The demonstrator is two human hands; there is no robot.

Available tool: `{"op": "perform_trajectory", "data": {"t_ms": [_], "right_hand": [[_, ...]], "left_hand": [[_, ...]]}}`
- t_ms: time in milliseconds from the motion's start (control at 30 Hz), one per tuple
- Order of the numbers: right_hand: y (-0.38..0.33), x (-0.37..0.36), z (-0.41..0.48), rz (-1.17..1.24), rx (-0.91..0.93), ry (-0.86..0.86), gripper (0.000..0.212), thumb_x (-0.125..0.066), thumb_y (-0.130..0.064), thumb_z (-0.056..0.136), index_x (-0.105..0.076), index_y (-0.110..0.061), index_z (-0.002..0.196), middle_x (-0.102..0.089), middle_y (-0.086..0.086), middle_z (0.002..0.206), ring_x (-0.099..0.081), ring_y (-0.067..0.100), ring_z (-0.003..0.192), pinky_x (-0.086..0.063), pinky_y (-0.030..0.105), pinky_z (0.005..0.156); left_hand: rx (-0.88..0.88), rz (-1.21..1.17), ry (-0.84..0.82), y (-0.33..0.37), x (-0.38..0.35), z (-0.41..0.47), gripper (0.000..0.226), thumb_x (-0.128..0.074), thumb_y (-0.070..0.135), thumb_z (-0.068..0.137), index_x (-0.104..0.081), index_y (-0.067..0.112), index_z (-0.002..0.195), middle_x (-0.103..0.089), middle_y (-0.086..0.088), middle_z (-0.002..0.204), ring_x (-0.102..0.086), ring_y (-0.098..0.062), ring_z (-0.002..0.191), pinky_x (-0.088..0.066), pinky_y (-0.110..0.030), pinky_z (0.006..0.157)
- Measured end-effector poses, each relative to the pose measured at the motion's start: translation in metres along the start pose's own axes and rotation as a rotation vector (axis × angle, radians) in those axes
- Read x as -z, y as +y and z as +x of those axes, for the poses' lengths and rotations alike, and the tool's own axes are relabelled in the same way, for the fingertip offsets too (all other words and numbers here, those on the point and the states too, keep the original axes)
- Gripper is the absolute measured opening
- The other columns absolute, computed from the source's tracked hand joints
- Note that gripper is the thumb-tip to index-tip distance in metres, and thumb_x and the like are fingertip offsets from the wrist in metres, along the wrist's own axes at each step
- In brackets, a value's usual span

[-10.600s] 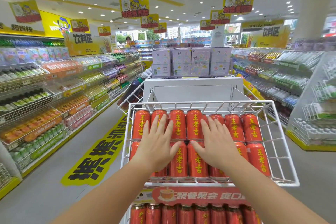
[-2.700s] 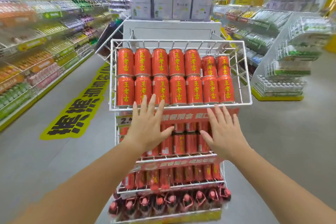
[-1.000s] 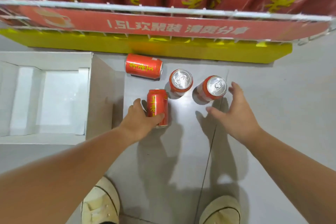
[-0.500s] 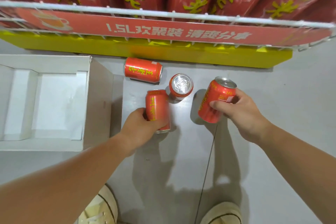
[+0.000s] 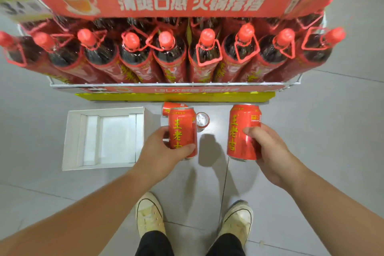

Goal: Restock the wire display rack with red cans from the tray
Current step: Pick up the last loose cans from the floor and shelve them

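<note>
Head view, looking down: left hand (image 5: 166, 149) wrapped around an upright red can (image 5: 182, 131), thumb across its lower front, held off the floor; right hand (image 5: 268, 149) clasping a second red can (image 5: 243, 131), thumb on its front, fingers behind, also lifted; two more cans on the grey floor (image 5: 311, 151) just beyond the left-hand can: one standing can (image 5: 202, 119) with silver top showing, one lying can (image 5: 169, 108) partly hidden behind the held one; white cardboard tray (image 5: 71, 141) left of the left hand, nothing in it; wire display rack (image 5: 187, 84) past both hands, bottom tier packed with red-capped bottles (image 5: 205, 52); red banner (image 5: 187, 4) above them; pale shoes (image 5: 148, 214) below the hands.
</note>
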State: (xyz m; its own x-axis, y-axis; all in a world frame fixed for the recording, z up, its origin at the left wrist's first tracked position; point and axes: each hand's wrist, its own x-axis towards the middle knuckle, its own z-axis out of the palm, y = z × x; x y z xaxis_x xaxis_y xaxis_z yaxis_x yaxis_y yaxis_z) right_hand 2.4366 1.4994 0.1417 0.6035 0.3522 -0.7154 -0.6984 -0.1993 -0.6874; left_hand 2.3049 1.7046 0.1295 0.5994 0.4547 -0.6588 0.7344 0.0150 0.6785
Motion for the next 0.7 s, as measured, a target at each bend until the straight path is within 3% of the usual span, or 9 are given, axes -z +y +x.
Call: {"op": "perform_trajectory", "data": {"t_ms": [100, 200, 300, 367, 467, 533, 700], "right_hand": [[-0.051, -0.013, -0.047, 0.127, -0.043, -0.087, 0.053, -0.062, -0.03, 0.071, -0.062, -0.009, 0.12, -0.07, 0.015, 0.102, -0.068, 0.024, 0.085, -0.056, 0.042, 0.073], [-0.102, -0.028, -0.09, 0.115, 0.005, -0.176, 0.081, -0.09, -0.048, 0.049, -0.065, -0.012, 0.117, -0.075, 0.011, 0.099, -0.072, 0.019, 0.082, -0.06, 0.037, 0.07], [-0.152, -0.042, -0.133, 0.062, 0.083, -0.179, 0.1, -0.097, -0.051, 0.028, -0.065, -0.013, 0.115, -0.075, 0.01, 0.098, -0.072, 0.018, 0.08, -0.06, 0.033, 0.064], [-0.185, -0.049, -0.163, 0.042, 0.11, -0.171, 0.09, -0.097, -0.039, 0.039, -0.063, -0.013, 0.118, -0.073, 0.01, 0.098, -0.071, 0.018, 0.079, -0.059, 0.033, 0.062], [-0.233, -0.055, -0.209, 0.075, 0.152, -0.149, 0.061, -0.077, -0.021, 0.064, -0.061, -0.012, 0.122, -0.071, 0.007, 0.095, -0.069, 0.022, 0.081, -0.059, 0.033, 0.062], [-0.264, -0.061, -0.24, 0.083, 0.194, -0.146, 0.056, -0.072, -0.018, 0.067, -0.061, -0.01, 0.121, -0.071, 0.008, 0.092, -0.068, 0.02, 0.079, -0.058, 0.032, 0.059], [-0.335, -0.083, -0.312, 0.086, 0.293, -0.174, 0.045, -0.067, -0.015, 0.068, -0.064, -0.005, 0.112, -0.075, 0.007, 0.083, -0.071, 0.016, 0.068, -0.058, 0.031, 0.057]], "left_hand": [[-0.047, -0.057, -0.008, 0.052, 0.023, -0.035, 0.046, -0.088, 0.019, 0.074, -0.065, 0.026, 0.113, -0.074, 0.005, 0.101, -0.071, 0.0, 0.077, -0.053, -0.013, 0.063], [-0.076, -0.114, -0.021, 0.103, 0.047, -0.071, 0.052, -0.09, 0.017, 0.068, -0.064, 0.023, 0.113, -0.076, -0.002, 0.104, -0.075, -0.011, 0.084, -0.061, -0.029, 0.079], [-0.15, -0.109, -0.011, 0.155, 0.071, -0.109, 0.045, -0.087, 0.009, 0.074, -0.065, 0.018, 0.112, -0.077, 0.0, 0.097, -0.072, 0.001, 0.075, -0.054, -0.011, 0.068], [-0.197, -0.094, -0.005, 0.192, 0.09, -0.138, 0.04, -0.084, 0.007, 0.078, -0.064, 0.018, 0.111, -0.075, 0.005, 0.093, -0.068, 0.007, 0.068, -0.048, -0.005, 0.061], [-0.262, -0.065, -0.004, 0.243, 0.123, -0.179, 0.043, -0.085, 0.006, 0.076, -0.063, 0.016, 0.112, -0.076, 0.001, 0.095, -0.072, -0.002, 0.075, -0.052, -0.012, 0.063], [-0.307, -0.047, 0.017, 0.279, 0.148, -0.207, 0.045, -0.086, 0.006, 0.074, -0.064, 0.015, 0.112, -0.077, 0.0, 0.093, -0.072, -0.003, 0.074, -0.053, -0.013, 0.062], [-0.441, 0.035, 0.104, 0.359, 0.209, -0.278, 0.047, -0.091, 0.027, 0.068, -0.063, 0.03, 0.105, -0.075, 0.008, 0.094, -0.071, -0.004, 0.082, -0.055, -0.024, 0.078]]}}
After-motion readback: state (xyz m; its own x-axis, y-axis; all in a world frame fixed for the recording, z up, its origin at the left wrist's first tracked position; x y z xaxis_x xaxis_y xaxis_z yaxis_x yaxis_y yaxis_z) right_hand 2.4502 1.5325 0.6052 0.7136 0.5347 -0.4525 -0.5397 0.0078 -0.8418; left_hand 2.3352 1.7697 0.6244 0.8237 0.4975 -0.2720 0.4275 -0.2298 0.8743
